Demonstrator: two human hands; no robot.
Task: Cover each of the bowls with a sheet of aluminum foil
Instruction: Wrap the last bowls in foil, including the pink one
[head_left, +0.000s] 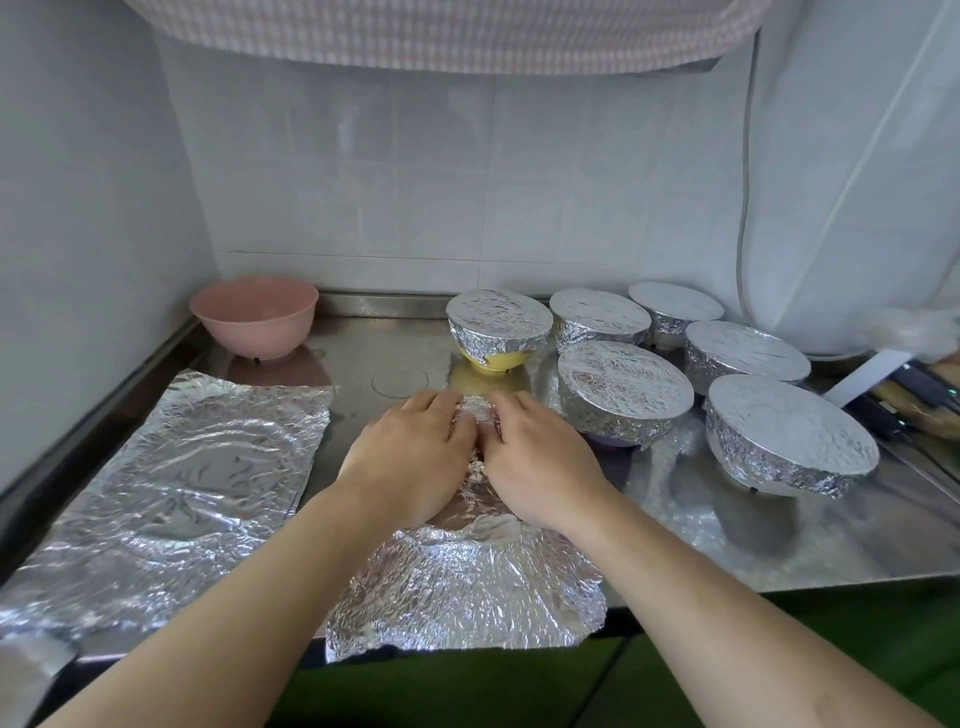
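The steel worktop (363, 358) carries a flat foil sheet (171, 478) along its left edge. At the front edge a crumpled foil sheet (467, 587) drapes over something hidden under it; the left hand (410, 457) and right hand (535, 457) press on its top, fingers curled into the foil. Six foil-covered bowls (623, 395) crowd the back right. A bare pink bowl (254, 317) sits in the back left corner
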